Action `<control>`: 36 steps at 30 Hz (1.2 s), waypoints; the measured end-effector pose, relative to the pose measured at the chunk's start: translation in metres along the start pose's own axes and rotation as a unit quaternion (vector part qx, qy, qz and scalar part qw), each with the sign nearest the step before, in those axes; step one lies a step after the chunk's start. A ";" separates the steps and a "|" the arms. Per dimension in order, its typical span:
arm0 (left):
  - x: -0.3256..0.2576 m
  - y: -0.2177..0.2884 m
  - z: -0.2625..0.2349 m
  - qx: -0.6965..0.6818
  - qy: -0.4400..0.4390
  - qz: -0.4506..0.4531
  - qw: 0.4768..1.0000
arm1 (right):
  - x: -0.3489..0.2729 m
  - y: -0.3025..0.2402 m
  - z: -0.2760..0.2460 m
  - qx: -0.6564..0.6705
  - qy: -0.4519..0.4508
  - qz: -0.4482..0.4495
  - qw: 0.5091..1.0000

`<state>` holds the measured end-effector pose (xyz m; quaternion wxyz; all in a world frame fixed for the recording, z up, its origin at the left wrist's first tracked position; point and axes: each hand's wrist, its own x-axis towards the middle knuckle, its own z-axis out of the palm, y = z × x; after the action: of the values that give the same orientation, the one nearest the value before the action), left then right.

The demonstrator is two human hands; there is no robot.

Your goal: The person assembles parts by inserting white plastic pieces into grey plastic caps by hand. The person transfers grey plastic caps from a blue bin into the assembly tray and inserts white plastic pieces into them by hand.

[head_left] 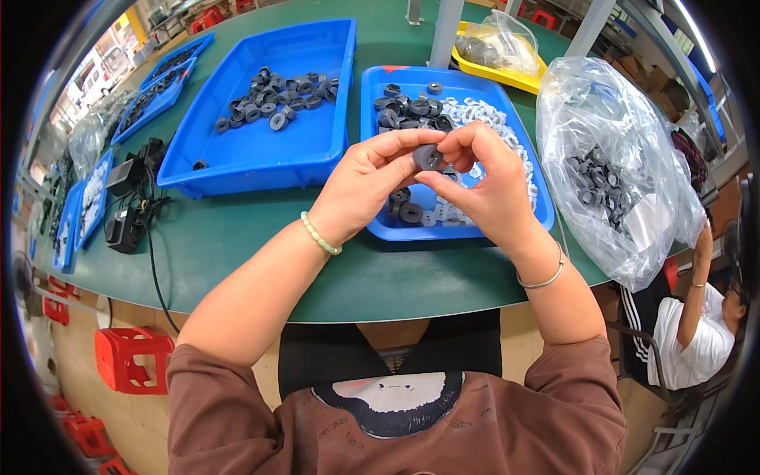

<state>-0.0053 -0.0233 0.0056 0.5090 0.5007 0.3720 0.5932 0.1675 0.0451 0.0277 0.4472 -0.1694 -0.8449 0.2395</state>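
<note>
Two hands meet just above the centre of the head view, over a blue tray [380, 229] that sits on the green table [237, 245]. The left hand [368, 182] and the right hand [487, 186] are pressed close together, fingertips touching, and both pinch one dark grey ring [428, 157] between thumbs and forefingers; the ring is held upright, its flat face toward the camera. A pale green bead bracelet [320, 235] circles the left wrist and a thin metal bangle [543, 279] the right. Under the hands, that tray holds more dark rings [408, 111] at its upper end and a heap of small white rings [499, 127] along its right side. In the upper left of the frame a larger blue tray [261, 154] carries a loose cluster of dark rings near its far end. At the right, a clear plastic bag [609, 158] bulges with more dark parts, just beside the first tray. A yellow tray [499, 75] with another bag lies at the top of the frame. Black power adapters [131, 198] with cables lie at the left, and red stools [131, 356] stand below the table edge. Another person in a white shirt [697, 332] sits at the lower right.
</note>
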 end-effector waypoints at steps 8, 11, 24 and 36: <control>0.001 -0.004 0.001 -0.034 0.005 0.013 0.999 | -0.002 0.003 -0.003 0.003 -0.029 0.019 0.999; 0.004 -0.003 0.001 0.001 0.032 -0.002 0.999 | -0.001 0.008 -0.007 0.125 -0.051 0.153 0.979; 0.004 -0.008 0.001 -0.029 0.041 -0.006 0.999 | -0.003 0.016 0.002 0.268 -0.065 0.233 0.933; 0.005 -0.005 0.000 -0.034 0.045 -0.028 0.998 | 0.002 0.023 -0.009 0.291 -0.109 0.250 0.917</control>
<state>-0.0045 -0.0172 0.0024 0.5245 0.4457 0.3879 0.6130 0.1755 0.0672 0.0208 0.3073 -0.2107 -0.7115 0.5958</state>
